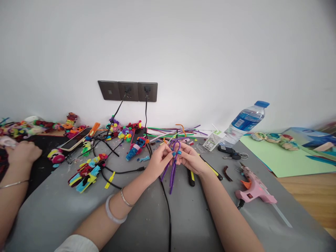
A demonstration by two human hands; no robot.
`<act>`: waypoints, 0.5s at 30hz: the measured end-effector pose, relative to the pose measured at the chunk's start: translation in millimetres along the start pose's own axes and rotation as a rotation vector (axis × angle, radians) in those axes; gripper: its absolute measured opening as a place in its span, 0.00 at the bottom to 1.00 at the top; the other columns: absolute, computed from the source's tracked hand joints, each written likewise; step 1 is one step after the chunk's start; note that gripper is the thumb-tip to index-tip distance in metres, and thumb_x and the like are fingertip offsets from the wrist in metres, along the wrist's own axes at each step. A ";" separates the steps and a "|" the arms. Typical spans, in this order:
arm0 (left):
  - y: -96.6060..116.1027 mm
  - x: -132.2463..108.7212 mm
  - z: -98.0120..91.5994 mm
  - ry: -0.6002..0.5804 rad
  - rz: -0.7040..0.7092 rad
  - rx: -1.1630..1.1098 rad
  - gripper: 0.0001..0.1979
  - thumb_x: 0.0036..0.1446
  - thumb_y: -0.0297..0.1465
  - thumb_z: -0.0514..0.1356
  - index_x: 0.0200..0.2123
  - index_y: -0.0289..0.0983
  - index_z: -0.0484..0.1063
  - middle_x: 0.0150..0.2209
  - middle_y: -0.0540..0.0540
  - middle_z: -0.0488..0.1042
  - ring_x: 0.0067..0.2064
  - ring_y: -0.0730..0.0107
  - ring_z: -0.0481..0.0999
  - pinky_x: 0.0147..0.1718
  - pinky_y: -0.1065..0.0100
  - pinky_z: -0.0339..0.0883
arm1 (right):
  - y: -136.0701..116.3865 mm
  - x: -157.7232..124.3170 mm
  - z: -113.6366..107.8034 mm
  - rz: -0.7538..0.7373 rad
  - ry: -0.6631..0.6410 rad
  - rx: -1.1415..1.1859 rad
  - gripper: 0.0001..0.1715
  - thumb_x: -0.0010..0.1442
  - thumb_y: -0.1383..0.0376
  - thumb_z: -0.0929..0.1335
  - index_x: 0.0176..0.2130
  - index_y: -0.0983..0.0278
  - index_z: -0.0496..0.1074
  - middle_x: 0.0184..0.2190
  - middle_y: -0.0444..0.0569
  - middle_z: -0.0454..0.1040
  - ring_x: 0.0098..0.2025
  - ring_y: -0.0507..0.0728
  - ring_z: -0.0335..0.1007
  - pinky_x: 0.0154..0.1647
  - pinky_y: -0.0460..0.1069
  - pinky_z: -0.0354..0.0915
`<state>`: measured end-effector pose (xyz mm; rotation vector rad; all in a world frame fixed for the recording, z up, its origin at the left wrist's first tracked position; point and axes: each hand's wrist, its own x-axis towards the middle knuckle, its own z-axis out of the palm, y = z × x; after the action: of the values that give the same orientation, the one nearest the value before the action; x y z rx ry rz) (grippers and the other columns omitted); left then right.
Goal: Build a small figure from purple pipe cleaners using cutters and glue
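Note:
Purple pipe cleaners [172, 175], bent over in loops at the top, hang between my two hands above the grey table. My left hand [160, 159] pinches them from the left, and my right hand [191, 159] from the right. Both thumbs, with blue nails, meet at the bend. Long purple ends dangle below the fingers. Beneath my right hand lie yellow-and-black cutters or knives [191, 179], partly covered by the hand and forearm. Behind the hands, loose pipe cleaners [168, 134] of several colours lie along the wall.
At right are a pink glue gun [256, 190], keys [237, 155], a tilted water bottle [244, 122] and green paper [278, 159]. Pipe-cleaner figures [88, 171], a phone [76, 140] and black cables [168, 210] lie at left and centre. Another person's hand [23, 154] rests far left.

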<state>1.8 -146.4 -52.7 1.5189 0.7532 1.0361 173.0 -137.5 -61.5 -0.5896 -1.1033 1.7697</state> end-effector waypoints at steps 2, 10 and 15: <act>1.2 0.6 -0.6 -0.019 -0.006 -0.007 0.13 0.62 0.41 0.56 0.33 0.39 0.59 0.24 0.52 0.71 0.21 0.76 0.66 0.20 0.74 0.58 | 0.0 -0.3 0.1 0.004 0.011 -0.012 0.18 0.56 0.63 0.75 0.47 0.61 0.75 0.28 0.43 0.76 0.22 0.47 0.72 0.26 0.42 0.73; 5.1 2.3 -1.9 -0.058 -0.047 -0.089 0.15 0.59 0.43 0.60 0.32 0.37 0.64 0.26 0.51 0.72 0.21 0.77 0.66 0.21 0.73 0.62 | -1.5 -0.9 0.0 -0.028 0.084 -0.044 0.13 0.53 0.62 0.76 0.40 0.63 0.79 0.26 0.44 0.77 0.21 0.48 0.71 0.24 0.43 0.71; 4.5 4.9 -5.2 -0.082 -0.221 -0.263 0.21 0.49 0.45 0.67 0.29 0.36 0.64 0.25 0.48 0.74 0.22 0.74 0.71 0.20 0.74 0.63 | 1.5 -2.8 -3.8 0.025 -0.015 -0.082 0.17 0.54 0.61 0.76 0.43 0.65 0.78 0.26 0.46 0.78 0.23 0.49 0.73 0.26 0.44 0.72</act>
<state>-1.2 -140.8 -47.1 1.2165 0.6814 0.8648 176.5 -138.6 -64.9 -0.6434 -1.1878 1.7591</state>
